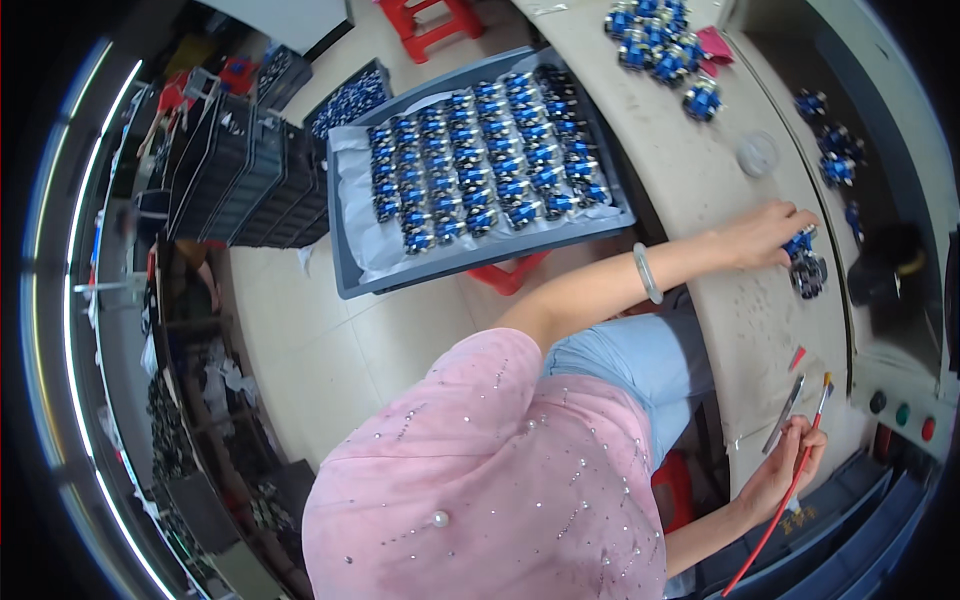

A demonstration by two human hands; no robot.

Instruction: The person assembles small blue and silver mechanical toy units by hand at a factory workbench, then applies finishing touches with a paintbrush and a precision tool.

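Note:
My left hand [772, 236], with a pale bangle [648, 275] on its wrist, is closed over a small blue-and-silver part [800, 243] on the bench. Right below it, touching or nearly so, lies a black-and-silver part [808, 275]. My right hand [790, 468] grips a thin red-handled paintbrush [797, 478] with its bristles pointing up and away. In the same grip, or against the fingers, is a slim silver metal tool [784, 412], tweezer-like in shape. A small red-tipped piece [797, 357] lies near the tools.
A grey tray [345, 260] lined with white sheet holds rows of blue parts. More blue parts [660, 40] and a clear round container [757, 154] sit on the bench [690, 190]. Dark crates [240, 180] stand beyond the tray. A panel with coloured buttons [903, 414] is at right.

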